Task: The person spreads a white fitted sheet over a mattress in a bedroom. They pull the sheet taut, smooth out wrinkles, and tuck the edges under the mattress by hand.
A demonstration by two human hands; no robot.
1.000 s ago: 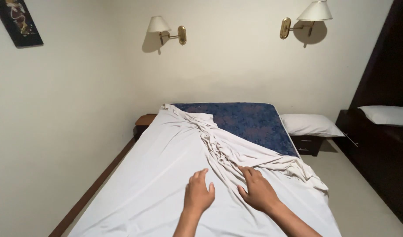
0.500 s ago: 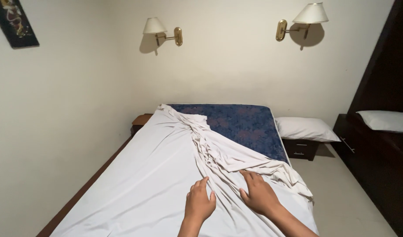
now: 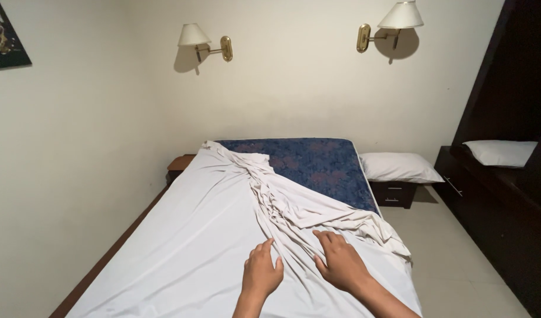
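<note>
Both hands lie flat, fingers spread, gripping nothing: left hand (image 3: 262,274) and right hand (image 3: 340,266) press the sheet (image 3: 188,247) beside its bunched ridge. The sheet's left half lies smooth; the ridge and the bare blue mattress (image 3: 317,162) beyond remain uncovered work.

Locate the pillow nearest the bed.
In the head view, the white pillow lies on the dark nightstand to the right of the bed, beside the blue mattress at its head end, below the right wall lamp.
</note>
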